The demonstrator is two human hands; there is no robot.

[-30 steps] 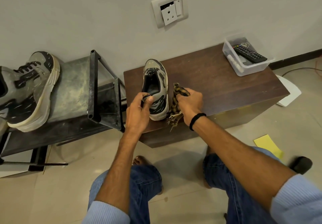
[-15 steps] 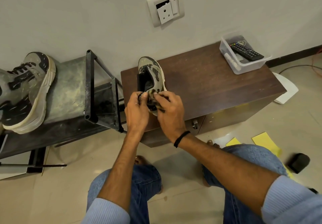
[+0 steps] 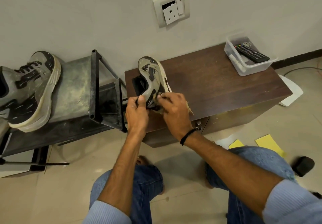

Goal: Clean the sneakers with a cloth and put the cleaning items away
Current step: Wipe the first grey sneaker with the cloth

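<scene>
On the near left corner of the brown counter we log one sneaker, tipped on its side, toe toward the wall. Our left hand has its fingers closed on the heel; our right hand presses a bunched cloth against the heel area, fingers curled around it. Second sneaker: well apart at left, atop a dark metal rack, looking dusty. Far right: clear tub with remote. We judge wiping under way on one shoe; whether the other is cleaned we cannot tell, and the putting away is pending.
</scene>
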